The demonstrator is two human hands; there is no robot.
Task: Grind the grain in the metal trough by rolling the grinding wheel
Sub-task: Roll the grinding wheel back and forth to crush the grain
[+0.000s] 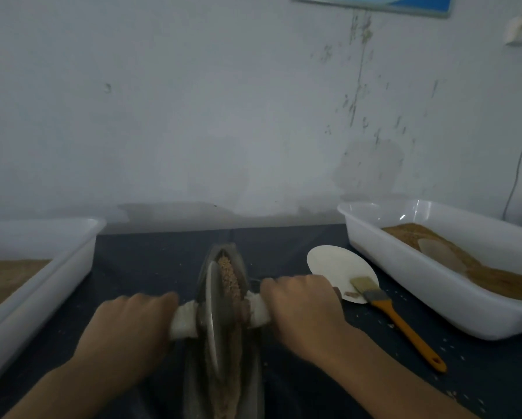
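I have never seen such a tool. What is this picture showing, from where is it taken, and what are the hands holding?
The camera sits on the person's head, looking down. A narrow metal trough lies on the dark table, with grain inside. A grinding wheel stands in it. The left hand and right hand each grip one end of its white-wrapped axle. Beside them lie a brush and a round white sheet. White trays, left and right, stand at the sides.

Both hands, left hand [132, 325] and right hand [302, 306], hold the grinding wheel [213, 316] handle over grain [231, 279] in the metal trough [250, 373].
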